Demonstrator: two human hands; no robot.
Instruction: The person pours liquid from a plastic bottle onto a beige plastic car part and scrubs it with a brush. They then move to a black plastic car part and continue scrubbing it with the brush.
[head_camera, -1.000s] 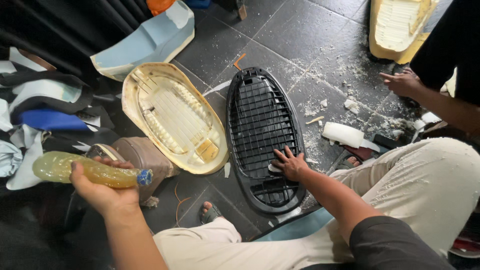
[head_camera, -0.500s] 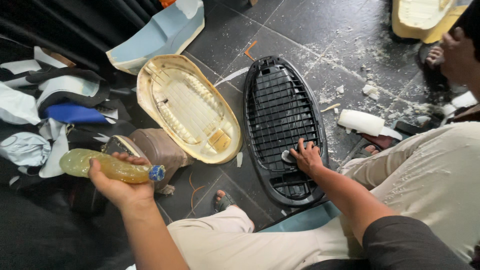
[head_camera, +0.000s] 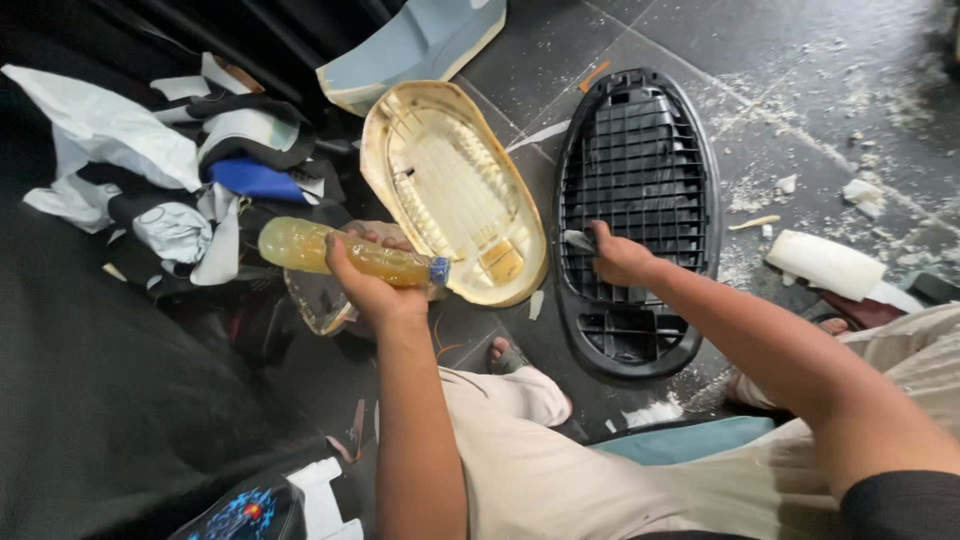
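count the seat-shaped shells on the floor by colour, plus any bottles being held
Black ribbed shell: 1
Cream shell: 1
Pale blue shell: 1
Yellowish bottle, in the left hand: 1
Total: 4

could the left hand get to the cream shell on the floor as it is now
Probably not freely: the left hand is wrapped around a yellow bottle. The cream shell lies right beside it with nothing between, so it could touch but hardly grip.

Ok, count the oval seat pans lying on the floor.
2. The cream seat pan lies just beyond the left hand holding the bottle; the black seat pan lies under the right hand. Others may lie out of view.
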